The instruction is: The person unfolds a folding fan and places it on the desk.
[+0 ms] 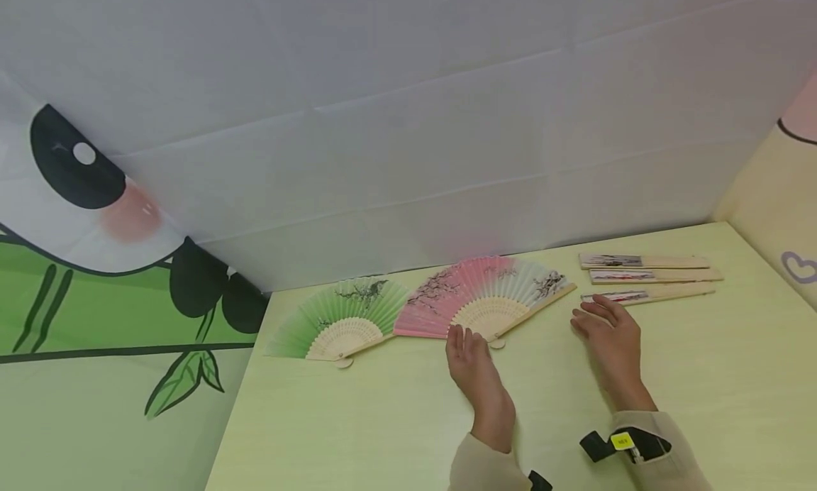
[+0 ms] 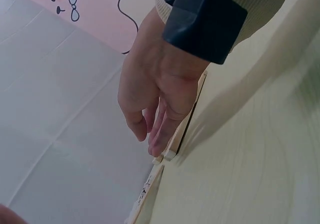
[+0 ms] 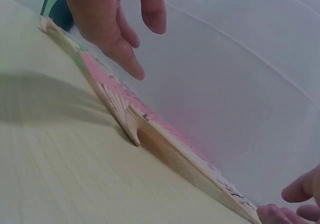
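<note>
A pink-and-white folding fan [image 1: 472, 285] with dark blossom branches lies spread on the table, its left side overlapping a spread green folding fan [image 1: 319, 321]. My left hand [image 1: 477, 381] hovers over the pink fan's lower edge with loosely bent fingers and holds nothing. Between the pink fan's right end and the folded fans is my right hand [image 1: 613, 342], its relaxed fingers close to the nearest folded fan [image 1: 670, 292]. In the right wrist view, the left hand [image 3: 110, 19] appears above the fan's ribs [image 3: 120, 109]; fingertips of the right hand [image 3: 300, 204] show at the lower right.
Two more folded fans, one at the back [image 1: 676, 262] and one in the middle [image 1: 689, 275], lie by the far right edge of the pale yellow table [image 1: 383, 420]. A whitish cloth wall [image 1: 408, 157] rises behind; a cartoon-printed panel [image 1: 128, 299] stands left.
</note>
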